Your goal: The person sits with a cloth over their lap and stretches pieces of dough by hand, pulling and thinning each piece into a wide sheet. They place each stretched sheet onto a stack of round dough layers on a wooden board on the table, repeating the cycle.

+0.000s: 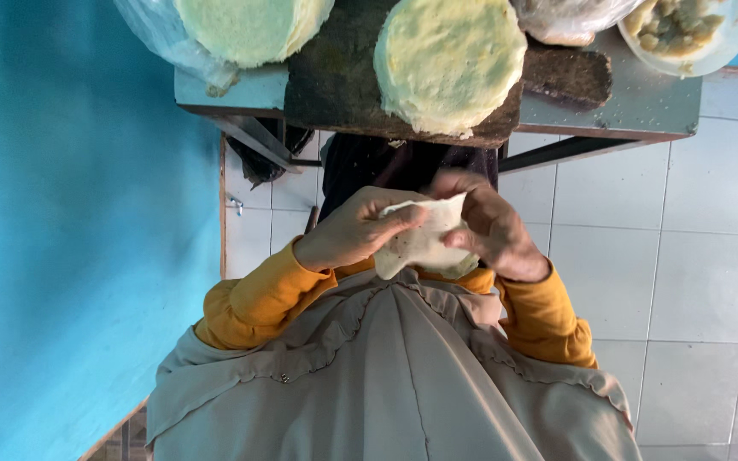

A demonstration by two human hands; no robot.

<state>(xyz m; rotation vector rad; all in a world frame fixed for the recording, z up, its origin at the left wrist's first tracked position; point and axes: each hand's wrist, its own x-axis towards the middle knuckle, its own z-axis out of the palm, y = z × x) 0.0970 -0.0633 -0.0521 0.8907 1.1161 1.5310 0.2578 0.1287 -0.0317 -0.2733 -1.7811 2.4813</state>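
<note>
Holding a thin pale wrapper point(424, 239), pinched between my left hand point(352, 230) and right hand point(489, 224) beyond the table's near edge point(608, 128); tearing risk from overpulling.

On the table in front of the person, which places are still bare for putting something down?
Bare patches of the table: the right end, between the dark board and the plate, and a small strip at the left corner under the plastic bag. The middle is crowded: the round stack fills the board. Both hands hold the thin sheet.
</note>
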